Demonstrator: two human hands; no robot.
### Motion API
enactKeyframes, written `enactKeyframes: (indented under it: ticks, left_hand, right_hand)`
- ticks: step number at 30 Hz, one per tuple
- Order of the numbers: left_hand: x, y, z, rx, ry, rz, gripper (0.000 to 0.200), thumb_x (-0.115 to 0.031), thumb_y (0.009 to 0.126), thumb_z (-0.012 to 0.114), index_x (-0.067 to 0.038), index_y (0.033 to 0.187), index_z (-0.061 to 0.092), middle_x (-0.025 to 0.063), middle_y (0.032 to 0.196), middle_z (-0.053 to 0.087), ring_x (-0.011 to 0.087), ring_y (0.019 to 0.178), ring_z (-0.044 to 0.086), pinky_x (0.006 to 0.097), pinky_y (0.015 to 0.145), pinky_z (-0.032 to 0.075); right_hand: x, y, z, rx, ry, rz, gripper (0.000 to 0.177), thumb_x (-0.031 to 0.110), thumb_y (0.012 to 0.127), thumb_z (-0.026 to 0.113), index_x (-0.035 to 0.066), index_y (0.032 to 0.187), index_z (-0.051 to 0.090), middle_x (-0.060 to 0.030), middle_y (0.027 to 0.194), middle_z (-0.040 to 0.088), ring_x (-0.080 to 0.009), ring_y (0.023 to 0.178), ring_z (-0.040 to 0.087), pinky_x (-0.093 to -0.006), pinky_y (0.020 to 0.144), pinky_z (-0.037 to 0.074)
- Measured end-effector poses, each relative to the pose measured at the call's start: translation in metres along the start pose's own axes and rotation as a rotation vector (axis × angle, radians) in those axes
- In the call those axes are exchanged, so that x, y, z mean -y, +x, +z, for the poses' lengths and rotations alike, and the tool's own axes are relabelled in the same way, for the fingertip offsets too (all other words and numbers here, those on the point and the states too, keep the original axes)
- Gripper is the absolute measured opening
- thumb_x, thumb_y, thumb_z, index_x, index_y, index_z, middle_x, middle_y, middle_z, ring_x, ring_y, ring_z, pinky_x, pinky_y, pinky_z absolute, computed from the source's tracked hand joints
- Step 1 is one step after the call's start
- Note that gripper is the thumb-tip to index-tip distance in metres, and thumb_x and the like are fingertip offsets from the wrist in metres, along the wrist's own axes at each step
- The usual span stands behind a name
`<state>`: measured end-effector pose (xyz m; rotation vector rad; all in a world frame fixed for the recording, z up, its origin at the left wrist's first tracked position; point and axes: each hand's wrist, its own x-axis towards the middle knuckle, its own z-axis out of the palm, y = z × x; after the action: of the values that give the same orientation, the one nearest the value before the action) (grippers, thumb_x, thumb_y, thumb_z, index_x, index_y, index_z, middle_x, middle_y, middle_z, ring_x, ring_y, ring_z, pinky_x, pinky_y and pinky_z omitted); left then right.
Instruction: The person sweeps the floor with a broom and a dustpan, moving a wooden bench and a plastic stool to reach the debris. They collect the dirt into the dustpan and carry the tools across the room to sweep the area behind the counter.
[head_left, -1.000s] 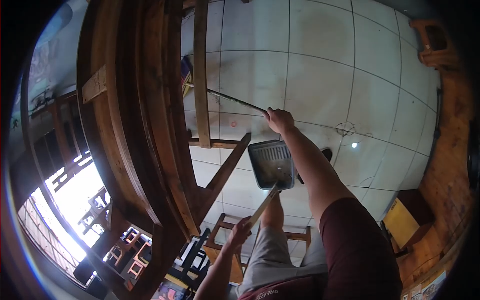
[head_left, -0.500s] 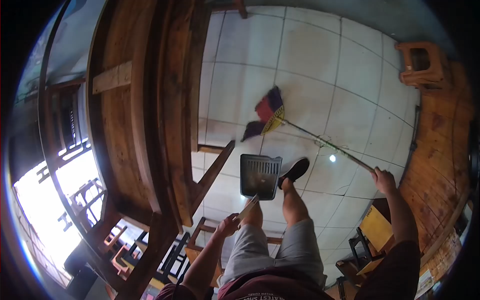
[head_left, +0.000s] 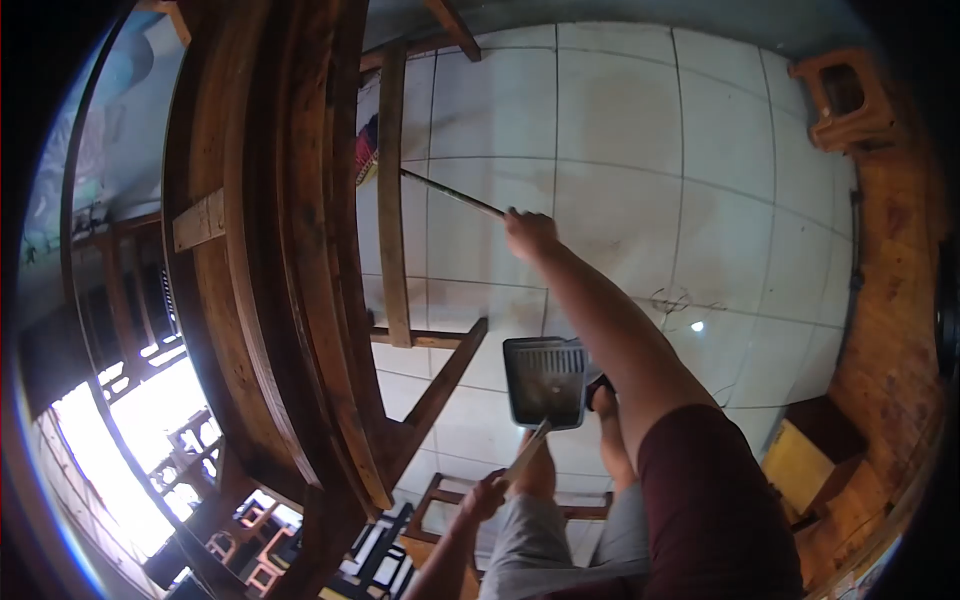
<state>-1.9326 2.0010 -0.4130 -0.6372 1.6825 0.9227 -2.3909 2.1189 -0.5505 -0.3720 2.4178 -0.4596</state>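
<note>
My right hand (head_left: pixel 530 234) reaches far forward and is wrapped round the thin handle of a broom (head_left: pixel 452 192). The broom's red, dark and yellow head (head_left: pixel 366 160) is under the wooden table, partly hidden by a table rail. Low in the view, my left hand (head_left: pixel 483 497) is closed on the long handle of a grey dustpan (head_left: pixel 546 388). The dustpan is in front of my legs, its ribbed edge facing away from me. A few small pale specks show inside it.
A long wooden table (head_left: pixel 255 270) fills the left, its slanted leg (head_left: pixel 437 405) near the dustpan. An orange plastic stool (head_left: pixel 845 100) is at the far right, beside a wooden surface (head_left: pixel 890 310). A yellow-fronted box (head_left: pixel 800 465) stands lower right. White tiles (head_left: pixel 620 120) cover the floor.
My right hand has swung left and forward with the broom. The broom head has gone from the open tiles to under the table. My left hand still holds the dustpan.
</note>
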Motion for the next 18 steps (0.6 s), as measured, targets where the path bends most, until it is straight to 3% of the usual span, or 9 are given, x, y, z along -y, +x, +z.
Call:
enactKeyframes:
  ticks: [1, 2, 4, 5, 9, 10, 12, 16, 18]
  left_hand:
    - [-0.004, -0.005, 0.005, -0.01, -0.197, -0.033, 0.038, -0.03, 0.084, 0.045, -0.012, 0.117, 0.047, 0.0139, 0.068, 0.06, 0.0203, 0.063, 0.061, 0.0348, 0.059, 0.047]
    - [-0.004, -0.008, 0.012, -0.112, -0.068, 0.007, 0.039, -0.03, 0.083, 0.044, -0.011, 0.118, 0.045, 0.0146, 0.069, 0.06, 0.0205, 0.062, 0.06, 0.0341, 0.058, 0.047]
    - [-0.043, -0.023, 0.006, -0.05, -0.197, -0.194, 0.041, -0.03, 0.083, 0.042, -0.011, 0.12, 0.044, 0.015, 0.071, 0.06, 0.0208, 0.062, 0.06, 0.033, 0.057, 0.046]
    - [-0.032, -0.02, 0.015, -0.045, -0.198, -0.141, 0.042, -0.031, 0.083, 0.042, -0.011, 0.12, 0.044, 0.0145, 0.072, 0.06, 0.02, 0.061, 0.06, 0.0327, 0.056, 0.046]
    - [-0.046, -0.022, 0.012, -0.031, -0.202, -0.209, 0.04, -0.032, 0.084, 0.044, -0.011, 0.117, 0.047, 0.0092, 0.071, 0.059, 0.0151, 0.06, 0.059, 0.0295, 0.056, 0.046]
    - [-0.042, -0.02, 0.009, -0.006, -0.212, -0.224, 0.038, -0.031, 0.084, 0.044, -0.012, 0.117, 0.048, 0.0091, 0.07, 0.059, 0.0153, 0.061, 0.059, 0.03, 0.057, 0.046]
    - [-0.016, -0.008, 0.013, -0.021, -0.026, 0.084, 0.03, -0.019, 0.074, 0.056, -0.007, 0.102, 0.054, 0.0177, 0.103, 0.054, 0.0269, 0.07, 0.061, 0.0361, 0.057, 0.05]
    - [-0.023, 0.001, -0.004, 0.012, 0.102, 0.142, 0.026, -0.009, 0.068, 0.059, -0.004, 0.093, 0.055, 0.0177, 0.115, 0.046, 0.0314, 0.075, 0.059, 0.0376, 0.059, 0.051]
    - [-0.021, 0.003, -0.005, -0.006, 0.146, 0.185, 0.025, -0.008, 0.068, 0.057, -0.004, 0.093, 0.055, 0.0167, 0.114, 0.048, 0.0328, 0.076, 0.059, 0.0378, 0.059, 0.051]
  right_hand:
    - [0.023, 0.012, 0.009, 0.028, 0.02, 0.107, 0.025, 0.02, 0.084, 0.035, 0.006, 0.099, 0.048, -0.0144, 0.096, 0.058, -0.0295, 0.087, 0.058, -0.0419, 0.071, 0.047]
    - [0.017, 0.018, 0.022, 0.035, 0.055, 0.125, 0.025, 0.024, 0.085, 0.035, 0.007, 0.097, 0.049, -0.0133, 0.095, 0.059, -0.0285, 0.087, 0.058, -0.0421, 0.071, 0.047]
    - [-0.029, -0.005, 0.025, -0.007, -0.003, -0.019, 0.026, 0.029, 0.085, 0.035, 0.009, 0.087, 0.051, -0.0137, 0.083, 0.06, -0.0274, 0.079, 0.059, -0.0425, 0.066, 0.047]
    - [-0.072, -0.028, 0.042, -0.168, 0.004, -0.016, 0.029, 0.033, 0.085, 0.036, 0.009, 0.088, 0.054, -0.0117, 0.081, 0.061, -0.0295, 0.072, 0.059, -0.0417, 0.064, 0.047]
    - [-0.273, -0.244, 0.036, -0.255, -0.44, -0.273, 0.031, 0.03, 0.085, 0.042, 0.014, 0.112, 0.045, -0.0128, 0.081, 0.059, -0.0332, 0.066, 0.058, -0.043, 0.057, 0.048]
    - [-0.264, -0.303, -0.01, 0.106, -0.319, 0.269, 0.034, 0.033, 0.086, 0.04, 0.012, 0.113, 0.043, -0.0176, 0.081, 0.059, -0.0354, 0.071, 0.058, -0.0448, 0.063, 0.047]
    - [-0.291, -0.394, -0.049, 0.234, -0.358, 0.435, 0.036, 0.037, 0.086, 0.038, 0.009, 0.109, 0.044, -0.0193, 0.075, 0.058, -0.0373, 0.072, 0.056, -0.0462, 0.066, 0.045]
    - [-0.269, -0.447, -0.072, 0.247, -0.195, 0.491, 0.033, 0.037, 0.085, 0.041, 0.009, 0.1, 0.047, -0.0189, 0.069, 0.057, -0.0372, 0.066, 0.056, -0.047, 0.059, 0.044]
    - [-0.277, -0.429, -0.028, 0.06, -0.093, 0.362, 0.03, 0.034, 0.084, 0.045, 0.009, 0.1, 0.049, -0.0177, 0.065, 0.056, -0.0365, 0.062, 0.056, -0.0461, 0.055, 0.044]
